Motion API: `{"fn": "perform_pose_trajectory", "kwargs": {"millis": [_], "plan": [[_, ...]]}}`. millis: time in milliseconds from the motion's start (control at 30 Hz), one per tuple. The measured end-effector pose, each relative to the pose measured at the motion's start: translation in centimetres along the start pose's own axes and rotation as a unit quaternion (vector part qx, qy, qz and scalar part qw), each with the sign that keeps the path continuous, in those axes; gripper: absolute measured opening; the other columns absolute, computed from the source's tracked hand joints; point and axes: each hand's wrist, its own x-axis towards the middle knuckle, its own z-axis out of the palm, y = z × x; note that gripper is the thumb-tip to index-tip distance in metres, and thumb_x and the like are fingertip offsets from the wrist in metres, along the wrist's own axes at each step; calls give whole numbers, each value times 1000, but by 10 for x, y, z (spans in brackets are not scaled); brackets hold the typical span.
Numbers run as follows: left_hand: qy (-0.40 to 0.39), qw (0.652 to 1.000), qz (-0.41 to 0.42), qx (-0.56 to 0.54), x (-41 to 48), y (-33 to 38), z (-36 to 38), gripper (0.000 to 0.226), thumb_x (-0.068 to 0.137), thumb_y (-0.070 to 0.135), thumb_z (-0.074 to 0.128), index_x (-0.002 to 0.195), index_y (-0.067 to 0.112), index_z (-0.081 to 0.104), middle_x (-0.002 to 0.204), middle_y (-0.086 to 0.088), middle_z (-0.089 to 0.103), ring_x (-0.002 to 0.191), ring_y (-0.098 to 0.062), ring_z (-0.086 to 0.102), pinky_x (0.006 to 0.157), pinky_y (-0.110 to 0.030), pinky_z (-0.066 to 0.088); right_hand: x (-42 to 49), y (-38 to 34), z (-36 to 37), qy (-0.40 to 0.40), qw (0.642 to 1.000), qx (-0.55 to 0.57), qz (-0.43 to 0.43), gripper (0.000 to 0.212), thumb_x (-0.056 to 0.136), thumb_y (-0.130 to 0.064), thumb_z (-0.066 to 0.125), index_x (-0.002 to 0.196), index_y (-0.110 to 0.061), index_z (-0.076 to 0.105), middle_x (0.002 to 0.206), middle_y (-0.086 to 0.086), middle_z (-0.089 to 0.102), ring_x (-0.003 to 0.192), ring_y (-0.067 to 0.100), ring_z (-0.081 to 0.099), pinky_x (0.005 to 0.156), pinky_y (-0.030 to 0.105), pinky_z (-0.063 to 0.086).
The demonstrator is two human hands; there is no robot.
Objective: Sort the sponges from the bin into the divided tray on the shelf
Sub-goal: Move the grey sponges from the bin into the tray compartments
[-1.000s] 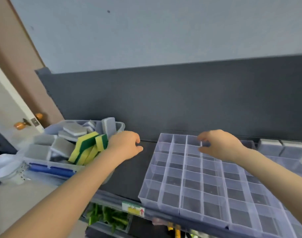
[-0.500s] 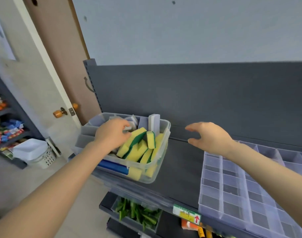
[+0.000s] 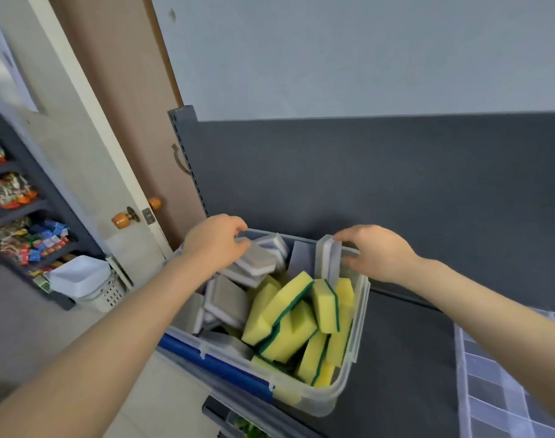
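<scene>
A clear plastic bin [image 3: 314, 398] with a blue handle stands at the left end of the dark shelf, full of sponges. Yellow-and-green sponges [image 3: 285, 314] fill its right half, grey-and-white sponges [image 3: 228, 300] its left and far side. My left hand [image 3: 216, 241] is over the bin's far left, its fingers closed on a flat grey-and-white sponge [image 3: 257, 259]. My right hand [image 3: 374, 251] pinches an upright grey-and-white sponge [image 3: 328, 259] at the bin's far right corner. The clear divided tray [image 3: 506, 384] shows at the lower right, its visible cells empty.
The dark shelf surface [image 3: 405, 349] lies between bin and tray, with a dark back panel [image 3: 364, 178] behind. A door with an orange knob [image 3: 121, 219] is to the left. A white basket [image 3: 89, 282] and a rack of packets [image 3: 23, 235] stand on the floor side.
My view has swung left, so the bin is centred and the tray is at the edge. Both hands moved from the tray area to the bin and closed on grey-and-white sponges.
</scene>
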Motion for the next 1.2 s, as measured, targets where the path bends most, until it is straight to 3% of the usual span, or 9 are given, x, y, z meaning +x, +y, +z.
{"fn": "perform_pose_trajectory", "kwargs": {"millis": [333, 600, 700, 933, 1200], "plan": [[-64, 993, 88, -43, 55, 17, 39, 36, 86, 35, 60, 122, 29, 59, 116, 7, 60, 105, -14, 56, 85, -31, 47, 51, 1, 20, -64, 996, -61, -21, 62, 81, 0, 45, 132, -36, 47, 134, -10, 48, 124, 18, 41, 87, 37, 50], [-140, 963, 223, -53, 83, 52, 66, 39, 84, 36, 61, 122, 29, 59, 114, 9, 62, 104, -14, 58, 75, -30, 48, 37, -8, 12, -45, 995, -77, 38, 43, 78, -6, 51, 113, -30, 57, 113, -11, 59, 105, 17, 52, 72, 32, 50], [-159, 951, 262, -48, 84, 54, 72, 33, 82, 38, 60, 114, 29, 61, 101, 9, 63, 89, -15, 57, 61, -29, 43, 28, -11, -3, -23, 994, -77, 78, 38, 77, -10, 50, 109, -31, 58, 110, -11, 60, 99, 17, 55, 72, 34, 51], [-185, 928, 317, -58, 80, 49, 73, 42, 64, 54, 74, 91, 29, 54, 90, 10, 50, 82, -14, 51, 60, -30, 41, 3, -22, -24, 28, 985, -55, 161, 34, 75, -20, 62, 109, -27, 59, 108, -7, 62, 98, 22, 56, 74, 38, 51], [-118, 934, 315, -122, 85, 46, 49, 35, 73, 54, 68, 92, 30, 51, 85, 13, 55, 78, -11, 53, 60, -30, 41, -27, -38, -29, 80, 969, -56, 228, 25, 72, -19, 62, 97, -21, 60, 93, -2, 61, 86, 25, 56, 68, 36, 49]]}}
